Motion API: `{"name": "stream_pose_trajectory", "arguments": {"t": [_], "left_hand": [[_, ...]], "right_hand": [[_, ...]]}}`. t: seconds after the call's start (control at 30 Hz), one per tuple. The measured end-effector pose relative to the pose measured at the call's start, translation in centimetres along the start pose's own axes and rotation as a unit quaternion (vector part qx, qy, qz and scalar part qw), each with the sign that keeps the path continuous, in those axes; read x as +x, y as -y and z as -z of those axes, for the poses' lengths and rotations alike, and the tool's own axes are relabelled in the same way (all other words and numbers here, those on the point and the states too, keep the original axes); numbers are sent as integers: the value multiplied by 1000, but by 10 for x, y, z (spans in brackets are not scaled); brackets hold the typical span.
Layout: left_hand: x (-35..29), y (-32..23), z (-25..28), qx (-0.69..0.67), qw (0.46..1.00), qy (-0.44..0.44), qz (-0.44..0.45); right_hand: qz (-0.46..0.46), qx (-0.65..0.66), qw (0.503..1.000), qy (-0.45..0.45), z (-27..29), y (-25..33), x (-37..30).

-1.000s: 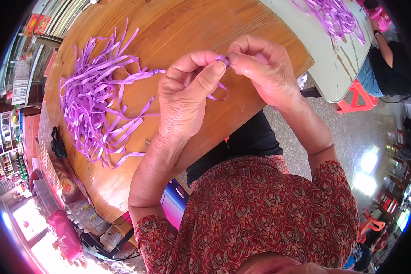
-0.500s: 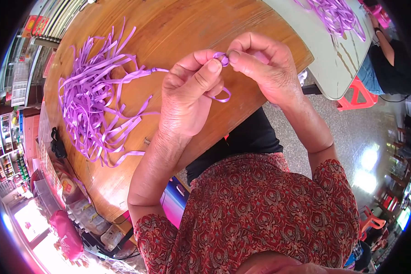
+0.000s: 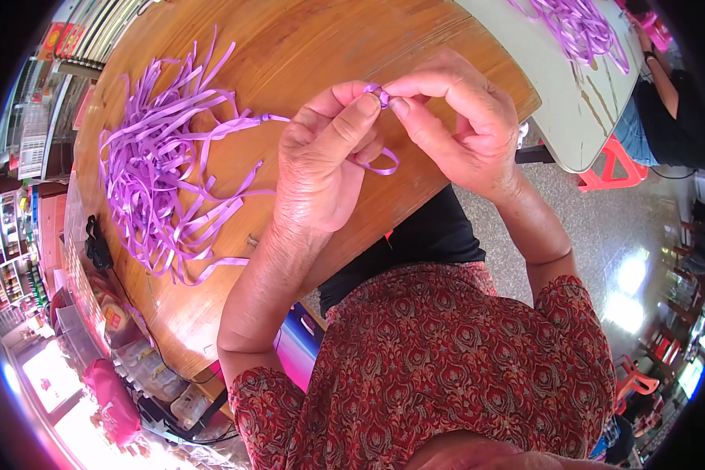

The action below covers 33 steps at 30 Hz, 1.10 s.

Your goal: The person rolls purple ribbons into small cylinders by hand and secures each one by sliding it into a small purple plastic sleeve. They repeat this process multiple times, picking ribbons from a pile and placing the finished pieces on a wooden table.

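Observation:
My left hand (image 3: 325,153) pinches a purple ribbon (image 3: 383,164) between thumb and forefinger. A small loop or knot of it shows at the fingertips, and a longer loop hangs below the curled fingers. From the right, the thumb and forefinger of my right hand (image 3: 466,121) close in on that same small loop; its other fingers are bent. One strand runs leftward from behind my left hand to a large tangled pile of purple ribbons (image 3: 164,168) lying on the wooden table (image 3: 313,39). The exact form of the knot is partly hidden by my fingers.
A pale table (image 3: 556,125) at the upper right bears more purple ribbons (image 3: 576,31), with another person's arm (image 3: 664,84) beside it. Beneath stands a red plastic stool (image 3: 612,168). A black cable (image 3: 129,294) runs along the wooden table's left edge.
My right hand has shifted slightly, its forefinger stretching further over the small loop and its thumb dropping a little. My left hand stays almost in place.

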<state>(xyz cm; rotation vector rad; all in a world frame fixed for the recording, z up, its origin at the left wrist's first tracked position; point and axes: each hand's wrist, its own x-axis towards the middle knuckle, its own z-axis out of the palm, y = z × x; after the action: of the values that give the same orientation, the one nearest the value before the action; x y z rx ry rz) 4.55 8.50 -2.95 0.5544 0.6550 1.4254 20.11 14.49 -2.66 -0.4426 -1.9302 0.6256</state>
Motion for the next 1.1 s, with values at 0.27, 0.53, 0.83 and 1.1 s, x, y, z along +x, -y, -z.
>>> {"name": "stream_pose_trajectory", "arguments": {"t": [0.27,0.53,0.83,1.1], "left_hand": [[-1,-2,0,23,1000,10,10],[2,-1,6,72,997,3,9],[-3,-5,-2,164,986,3,-8],[-3,-4,-4,181,983,-10,-10]], "right_hand": [[8,0,1000,6,4,0,3],[19,-33,999,14,6,3,3],[-190,239,952,-7,5,-3,-5],[-261,272,926,-7,4,-9,-11]]}}
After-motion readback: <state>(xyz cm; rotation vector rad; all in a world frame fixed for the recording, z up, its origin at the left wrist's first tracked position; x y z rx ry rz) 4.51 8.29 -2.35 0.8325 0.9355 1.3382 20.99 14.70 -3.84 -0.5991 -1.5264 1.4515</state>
